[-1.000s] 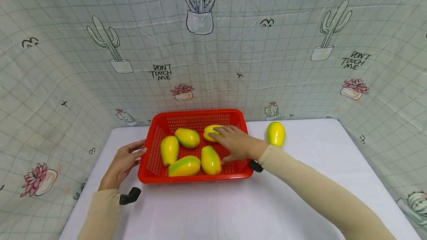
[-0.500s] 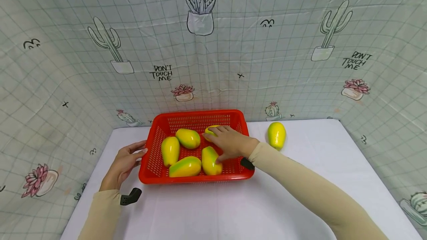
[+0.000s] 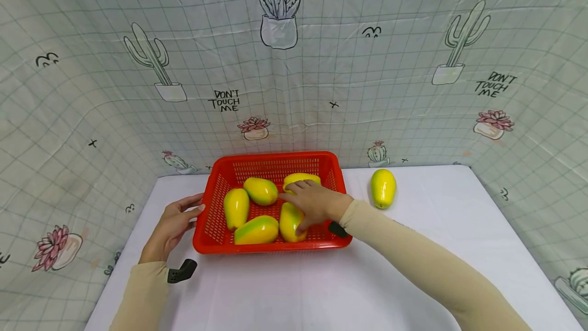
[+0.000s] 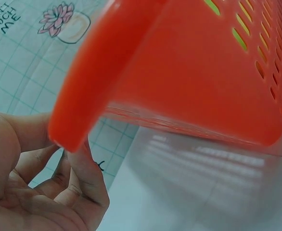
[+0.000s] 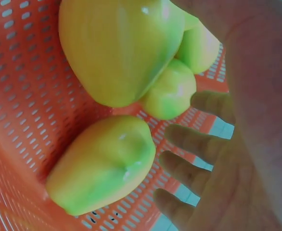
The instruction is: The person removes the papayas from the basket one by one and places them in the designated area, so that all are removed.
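The red plastic basket (image 3: 271, 248) stands on the table with several yellow-green mangoes lying inside. My left hand (image 3: 172, 226) pinches its left rim between thumb and fingers; the left wrist view shows this rim (image 4: 93, 72) close up. Over the basket's right half, my right hand (image 3: 317, 204) spreads its fingers above the front-right mango (image 3: 288, 218), partly covering it. Behind those fingers lies the back-right mango (image 3: 305, 176). In the right wrist view a gap separates the fingers (image 5: 191, 139) from the lower mango (image 5: 102, 166); the thumb's contact is unclear.
One more mango (image 3: 383, 189) lies on the white-covered table (image 3: 427, 198), right of the basket. A gridded cloth (image 3: 312, 75) printed with cacti hangs behind and on both sides. Dark wrist devices (image 3: 182, 271) are worn on both arms.
My right hand has shifted left and slightly toward me, off the back-right mango, which now shows more. That mango lies inside the basket. My left hand stays at the rim.
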The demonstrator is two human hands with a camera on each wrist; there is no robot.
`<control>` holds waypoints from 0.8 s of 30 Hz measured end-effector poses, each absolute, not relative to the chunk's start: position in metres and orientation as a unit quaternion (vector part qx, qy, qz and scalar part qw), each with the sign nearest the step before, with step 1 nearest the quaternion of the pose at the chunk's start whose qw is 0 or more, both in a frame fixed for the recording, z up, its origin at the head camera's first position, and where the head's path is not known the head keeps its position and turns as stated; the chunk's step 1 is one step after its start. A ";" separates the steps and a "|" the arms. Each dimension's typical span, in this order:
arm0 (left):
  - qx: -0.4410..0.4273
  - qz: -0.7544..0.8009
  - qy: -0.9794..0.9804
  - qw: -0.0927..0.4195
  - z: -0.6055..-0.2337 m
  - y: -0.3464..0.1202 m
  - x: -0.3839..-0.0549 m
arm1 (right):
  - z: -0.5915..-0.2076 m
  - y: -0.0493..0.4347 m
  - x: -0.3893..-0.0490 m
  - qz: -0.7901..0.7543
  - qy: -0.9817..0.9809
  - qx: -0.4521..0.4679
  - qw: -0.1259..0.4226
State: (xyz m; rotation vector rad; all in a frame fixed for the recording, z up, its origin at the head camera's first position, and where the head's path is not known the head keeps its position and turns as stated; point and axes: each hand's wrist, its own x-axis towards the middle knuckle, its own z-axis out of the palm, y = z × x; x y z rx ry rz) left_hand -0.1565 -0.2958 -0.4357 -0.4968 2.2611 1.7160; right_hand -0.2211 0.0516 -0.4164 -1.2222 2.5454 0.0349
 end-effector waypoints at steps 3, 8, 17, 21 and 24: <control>-0.169 0.589 0.779 0.130 -0.436 -0.296 -0.157 | -0.418 0.050 -0.217 0.030 0.890 -0.429 0.154; -0.167 0.589 0.780 0.128 -0.437 -0.296 -0.157 | -0.419 0.047 -0.213 0.062 0.890 -0.424 0.153; -0.166 0.587 0.782 0.126 -0.438 -0.295 -0.156 | -0.427 0.042 -0.213 0.090 0.886 -0.418 0.177; -0.169 0.587 0.781 0.127 -0.437 -0.295 -0.156 | -0.426 0.039 -0.213 0.095 0.883 -0.423 0.181; -0.168 0.589 0.780 0.128 -0.437 -0.295 -0.156 | -0.427 0.038 -0.213 0.094 0.883 -0.420 0.188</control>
